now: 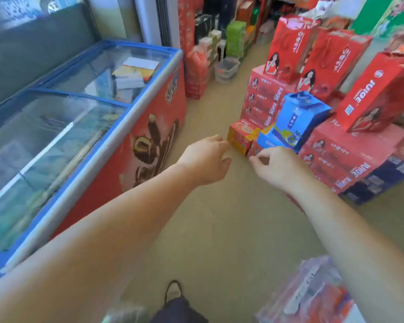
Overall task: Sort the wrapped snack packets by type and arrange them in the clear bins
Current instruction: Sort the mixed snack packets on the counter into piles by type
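Over the aisle floor: left hand (205, 159) and right hand (278, 167), apart, fingers loosely curled, nothing held. Left fingertips just beside a small orange box (240, 138); right hand before a blue carton (299, 120) leaning on stacked red juice cartons (336, 157). Freezer (173, 113), glass-topped, lines the left edge. Bare floor (219, 229) runs between freezer and cartons. Clear bin (226, 69) stands far down the aisle. A blurred clear pack (308, 292) of red wrappers lies bottom right, by the right forearm.

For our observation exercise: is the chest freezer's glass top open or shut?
Shut, it appears: the chest freezer has its sliding glass panes spanning the blue frame, with no gap visible.
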A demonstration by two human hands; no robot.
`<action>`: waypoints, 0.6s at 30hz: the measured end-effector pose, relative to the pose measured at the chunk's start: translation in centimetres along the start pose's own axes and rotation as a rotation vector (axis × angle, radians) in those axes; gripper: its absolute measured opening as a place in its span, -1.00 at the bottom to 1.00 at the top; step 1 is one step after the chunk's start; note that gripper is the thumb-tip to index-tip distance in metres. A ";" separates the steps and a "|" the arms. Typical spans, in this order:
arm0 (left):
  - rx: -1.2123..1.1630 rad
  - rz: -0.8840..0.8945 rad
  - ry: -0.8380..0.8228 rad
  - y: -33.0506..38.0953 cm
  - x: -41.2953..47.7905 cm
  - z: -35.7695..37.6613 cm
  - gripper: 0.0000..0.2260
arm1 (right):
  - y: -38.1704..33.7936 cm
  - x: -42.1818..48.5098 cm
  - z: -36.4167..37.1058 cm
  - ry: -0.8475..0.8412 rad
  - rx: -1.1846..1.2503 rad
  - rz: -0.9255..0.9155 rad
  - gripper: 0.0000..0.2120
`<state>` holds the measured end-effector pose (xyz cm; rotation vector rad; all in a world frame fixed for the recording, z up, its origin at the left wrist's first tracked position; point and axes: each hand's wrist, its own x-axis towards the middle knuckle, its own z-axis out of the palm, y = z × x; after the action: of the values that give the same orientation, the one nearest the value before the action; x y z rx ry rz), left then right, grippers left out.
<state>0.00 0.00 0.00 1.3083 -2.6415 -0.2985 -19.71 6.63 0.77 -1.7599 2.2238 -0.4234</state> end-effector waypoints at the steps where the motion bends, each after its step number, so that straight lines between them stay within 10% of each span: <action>1: -0.006 -0.029 -0.044 -1.1 -0.1 1.4 -0.69 | 0.4 0.4 1.5 -0.034 0.022 0.005 -0.67; 18: -0.239 -0.372 -0.377 -20.9 10.9 13.6 -0.48 | -1.0 17.1 15.2 -0.310 0.158 0.182 -0.57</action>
<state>6.02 -19.75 -17.71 1.7966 -2.5090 -0.9675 -16.68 -11.11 -13.38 -1.4201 2.0468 -0.2575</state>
